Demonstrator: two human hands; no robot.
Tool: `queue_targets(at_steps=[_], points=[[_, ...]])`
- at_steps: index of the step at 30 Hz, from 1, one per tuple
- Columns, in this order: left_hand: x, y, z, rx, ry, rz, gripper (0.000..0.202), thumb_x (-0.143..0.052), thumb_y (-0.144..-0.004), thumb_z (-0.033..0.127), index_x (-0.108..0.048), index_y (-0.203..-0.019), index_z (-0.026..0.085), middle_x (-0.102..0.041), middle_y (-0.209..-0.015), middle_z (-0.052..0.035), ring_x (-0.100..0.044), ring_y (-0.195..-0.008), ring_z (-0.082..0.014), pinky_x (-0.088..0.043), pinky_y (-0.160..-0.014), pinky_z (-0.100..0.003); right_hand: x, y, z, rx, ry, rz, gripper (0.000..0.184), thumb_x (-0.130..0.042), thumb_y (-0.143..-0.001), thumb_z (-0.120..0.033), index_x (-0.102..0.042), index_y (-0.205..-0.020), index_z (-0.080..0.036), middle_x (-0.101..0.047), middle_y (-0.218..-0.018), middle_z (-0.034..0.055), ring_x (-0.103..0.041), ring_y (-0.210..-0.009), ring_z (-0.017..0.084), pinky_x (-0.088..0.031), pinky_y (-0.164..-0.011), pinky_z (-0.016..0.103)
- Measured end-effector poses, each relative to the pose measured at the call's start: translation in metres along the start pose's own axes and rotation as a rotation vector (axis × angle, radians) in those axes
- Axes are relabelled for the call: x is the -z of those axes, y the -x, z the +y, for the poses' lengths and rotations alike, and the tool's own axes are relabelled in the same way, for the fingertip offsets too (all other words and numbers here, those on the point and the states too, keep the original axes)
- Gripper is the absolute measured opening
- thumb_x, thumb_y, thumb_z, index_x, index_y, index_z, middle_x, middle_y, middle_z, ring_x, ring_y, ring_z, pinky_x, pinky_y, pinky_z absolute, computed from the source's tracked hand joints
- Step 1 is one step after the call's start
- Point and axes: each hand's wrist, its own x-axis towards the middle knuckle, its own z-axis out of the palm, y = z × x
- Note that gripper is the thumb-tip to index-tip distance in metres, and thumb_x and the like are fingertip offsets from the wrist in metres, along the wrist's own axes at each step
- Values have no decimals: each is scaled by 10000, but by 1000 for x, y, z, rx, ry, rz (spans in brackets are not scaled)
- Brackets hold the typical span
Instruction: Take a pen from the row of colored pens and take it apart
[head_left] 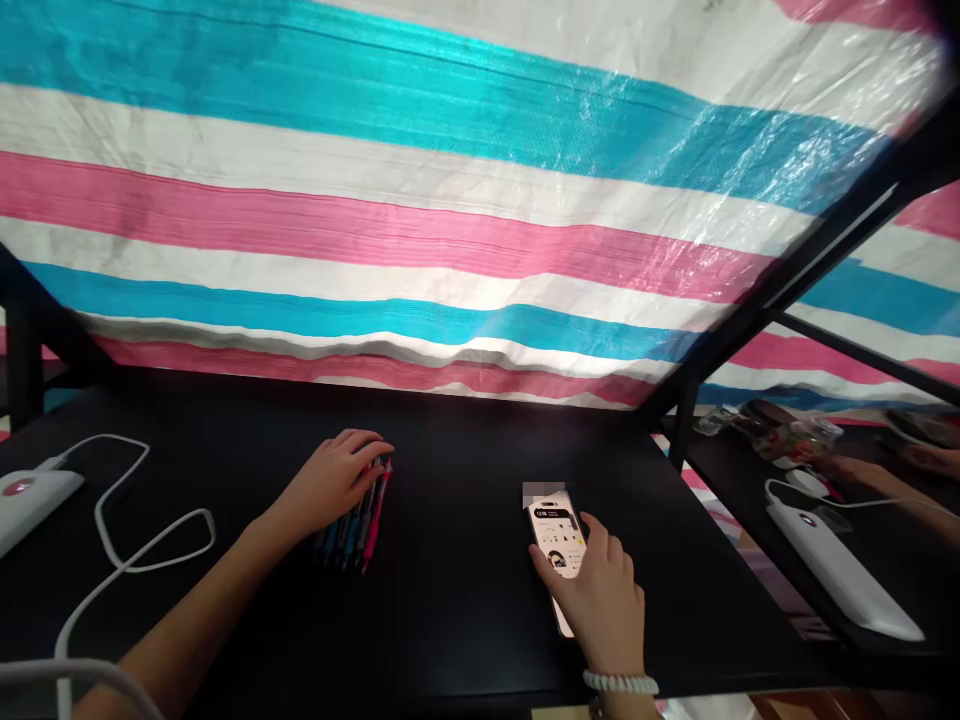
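Cyan, white and pink striped woven plastic tarpaulin (375,180) filled the upper part of the view, hanging in creased horizontal bands behind the furniture. Black tabletop (457,440) spanned the lower part of the view, and a black metal frame strut (795,270) rose diagonally toward 2 o'clock. Beyond that strut, at 3 o'clock, lay a second dark surface (750,540) bearing a long white oblong device (840,570), a white cable and a cluster of small items too blurred to name. A forearm (889,490) also entered there from the right edge; whether it was a co-worker's or a reflection could not be told.

At 9 o'clock on the tabletop, a white oblong device (30,505) trailed a looping white cable (124,530) toward 7 o'clock. Left of centre, the left hand (334,485) was closed over the upper ends of a side-by-side row of pens (349,525) with red, blue and dark barrels, its fingertips on the red pen at the row's right side. Right of centre, the right hand (600,590) was partly closed on a smartphone (556,535), its fingers (596,545) across the lit screen and covering the phone's lower part. A white beaded bracelet (621,683) circled the right wrist.
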Motion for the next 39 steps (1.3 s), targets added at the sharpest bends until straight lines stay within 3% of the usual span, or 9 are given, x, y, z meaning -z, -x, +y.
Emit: queue_targets(at_steps=[5, 11, 17, 21, 26, 30, 34, 36, 39], points=[[2, 15, -14, -91, 45, -55, 521, -541, -892, 472, -476, -1391, 334, -452, -1470, -79, -375, -1355, -316, -343, -1074, -505, 2, 5, 5, 16, -69, 68, 874, -459, -773, -765, -402, -1360, -121, -579, -1114, 183, -548, -1031, 387, -476, -702, 449], [-9, 31, -9, -186, 118, -122, 535, -592, -863, 456, -489, -1381, 371, -373, -1539, -62, -327, -1401, -328, -243, -1125, -562, 6, 6, 15, -7, -500, 155, 695, -461, -840, -679, -504, -1257, -124, -591, -1073, 159, -557, -1028, 336, -456, -847, 441], [-29, 29, 30, -132, 101, -96, 481, -515, -914, 437, -490, -1382, 328, -366, -1539, -87, -288, -1416, -341, -237, -1119, -602, 11, 10, 13, -5, -650, 230, 444, -514, -872, -543, -592, -1121, -184, -628, -1029, 110, -575, -995, 294, -448, -860, 422], [-51, 23, 68, -63, 92, -15, 458, -502, -917, 454, -528, -1350, 307, -396, -1517, -92, -311, -1396, -361, -251, -1104, -628, 20, 13, -5, 84, -709, 317, 316, -521, -900, -457, -621, -1024, -184, -635, -994, 107, -584, -944, 267, -457, -842, 403], [-64, 13, 101, -123, 138, -57, 505, -492, -912, 499, -503, -1373, 292, -377, -1527, -105, -282, -1404, -376, -224, -1106, -651, 30, 17, -30, 243, -813, 307, 212, -527, -916, -357, -624, -1007, -192, -628, -991, 100, -572, -940, 260, -463, -832, 407], [-47, 10, 93, -131, 184, -37, 454, -445, -957, 364, -440, -1407, 303, -354, -1544, -80, -265, -1424, -328, -204, -1124, -642, 35, 20, -41, 318, -856, 264, 155, -524, -920, -294, -622, -994, -199, -620, -984, 87, -570, -937, 249, -464, -824, 395], [-18, 19, 69, -133, 264, 48, 404, -452, -906, 134, -550, -1275, 266, -516, -1417, -77, -375, -1367, -277, -340, -1106, -536, 35, 22, -50, 352, -912, 229, 128, -530, -914, -258, -628, -974, -201, -618, -942, 69, -582, -885, 228, -475, -776, 359], [-11, 29, 62, -176, 261, 0, 400, -466, -872, 87, -601, -1197, 277, -569, -1353, -64, -433, -1321, -264, -402, -1074, -487, 34, 22, -59, 379, -940, 206, 124, -521, -914, -242, -627, -964, -201, -619, -930, 66, -587, -876, 224, -482, -766, 352], [-15, 45, 58, -290, 164, -80, 367, -505, -863, 89, -641, -1130, 300, -555, -1382, -39, -439, -1320, -270, -401, -1072, -488, 32, 23, -77, 447, -996, 164, 118, -503, -918, -199, -617, -949, -202, -617, -920, 62, -587, -883, 218, -489, -782, 355]])
